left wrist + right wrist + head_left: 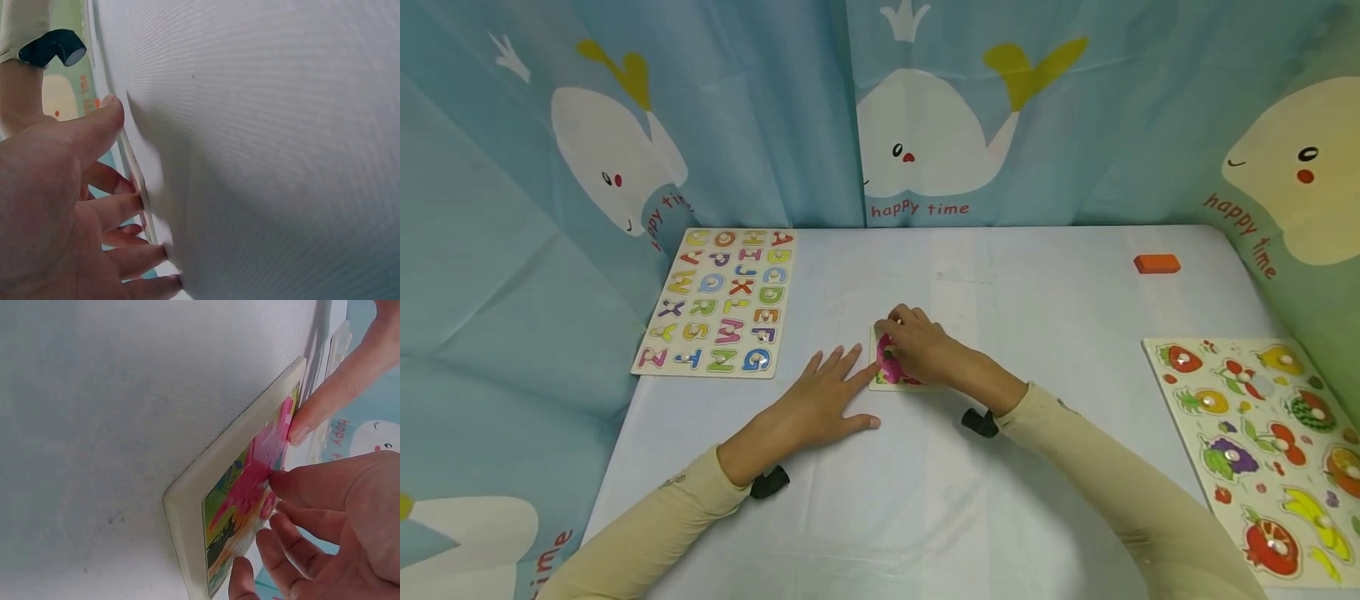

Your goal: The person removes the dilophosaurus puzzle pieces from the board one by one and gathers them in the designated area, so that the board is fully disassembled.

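Note:
A small picture board (876,386) with a pink figure lies on the table between the hands. My left hand (820,404) is spread, palm down, its index fingertip on the board's left part. In the right wrist view that finger (340,387) touches the pink figure (257,459) near the far edge of the board (219,450). My right hand (925,346) is over the board; its thumb (306,481) rests on the figure, the other fingers loosely bent. The left wrist view shows my left hand (69,200) beside the board's edge (140,187).
An alphabet board (713,304) lies at the back left. A fruit board (1247,458) stretches along the right edge. An orange block (1157,264) sits at the back right. Whale-print curtains (805,108) surround the table (865,533).

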Demonstrator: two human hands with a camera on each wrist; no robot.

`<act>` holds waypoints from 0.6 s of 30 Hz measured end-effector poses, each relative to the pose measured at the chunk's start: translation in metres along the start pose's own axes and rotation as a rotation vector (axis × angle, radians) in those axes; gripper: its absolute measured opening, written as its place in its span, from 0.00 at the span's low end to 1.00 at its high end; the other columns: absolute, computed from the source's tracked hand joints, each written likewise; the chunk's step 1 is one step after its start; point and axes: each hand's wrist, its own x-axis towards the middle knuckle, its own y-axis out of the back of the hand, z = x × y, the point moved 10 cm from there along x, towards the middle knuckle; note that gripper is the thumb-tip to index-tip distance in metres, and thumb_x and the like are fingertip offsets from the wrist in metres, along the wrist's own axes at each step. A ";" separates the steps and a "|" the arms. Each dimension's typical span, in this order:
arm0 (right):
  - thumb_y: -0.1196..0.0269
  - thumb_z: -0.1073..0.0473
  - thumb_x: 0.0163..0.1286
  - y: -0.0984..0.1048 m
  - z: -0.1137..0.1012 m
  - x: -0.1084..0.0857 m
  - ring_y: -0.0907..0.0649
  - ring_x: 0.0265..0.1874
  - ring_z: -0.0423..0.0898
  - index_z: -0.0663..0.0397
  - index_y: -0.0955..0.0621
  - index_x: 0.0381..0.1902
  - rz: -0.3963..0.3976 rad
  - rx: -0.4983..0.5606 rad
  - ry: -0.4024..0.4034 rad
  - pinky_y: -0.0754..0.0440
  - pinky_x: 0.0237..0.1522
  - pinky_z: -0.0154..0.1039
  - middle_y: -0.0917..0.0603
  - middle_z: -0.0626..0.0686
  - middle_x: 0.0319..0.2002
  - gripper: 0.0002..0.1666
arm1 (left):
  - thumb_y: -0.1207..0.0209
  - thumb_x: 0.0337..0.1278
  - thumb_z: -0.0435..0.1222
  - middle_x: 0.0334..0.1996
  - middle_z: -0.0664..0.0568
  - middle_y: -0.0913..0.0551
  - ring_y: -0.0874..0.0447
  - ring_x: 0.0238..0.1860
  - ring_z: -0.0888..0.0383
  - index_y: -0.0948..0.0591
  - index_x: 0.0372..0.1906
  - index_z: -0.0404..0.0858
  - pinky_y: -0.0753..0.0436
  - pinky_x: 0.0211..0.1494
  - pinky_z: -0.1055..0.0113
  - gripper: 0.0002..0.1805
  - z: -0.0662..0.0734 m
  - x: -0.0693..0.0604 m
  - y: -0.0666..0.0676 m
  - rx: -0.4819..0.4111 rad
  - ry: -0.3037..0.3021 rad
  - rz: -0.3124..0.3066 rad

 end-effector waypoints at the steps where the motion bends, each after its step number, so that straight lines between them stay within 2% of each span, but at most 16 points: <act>1: 0.37 0.62 0.77 0.000 0.000 0.000 0.27 0.64 0.57 0.53 0.27 0.75 0.003 0.002 0.001 0.17 0.58 0.57 0.27 0.58 0.68 0.30 | 0.40 0.69 0.64 0.84 0.40 0.45 0.50 0.84 0.35 0.38 0.84 0.47 0.51 0.84 0.36 0.47 0.000 0.000 0.000 0.002 0.000 0.001; 18: 0.37 0.64 0.77 0.000 0.002 0.002 0.26 0.64 0.59 0.55 0.26 0.70 0.017 0.067 -0.006 0.19 0.58 0.60 0.27 0.62 0.67 0.26 | 0.40 0.69 0.64 0.84 0.40 0.45 0.50 0.84 0.35 0.38 0.84 0.47 0.50 0.83 0.35 0.47 0.000 0.000 0.000 0.016 -0.007 0.008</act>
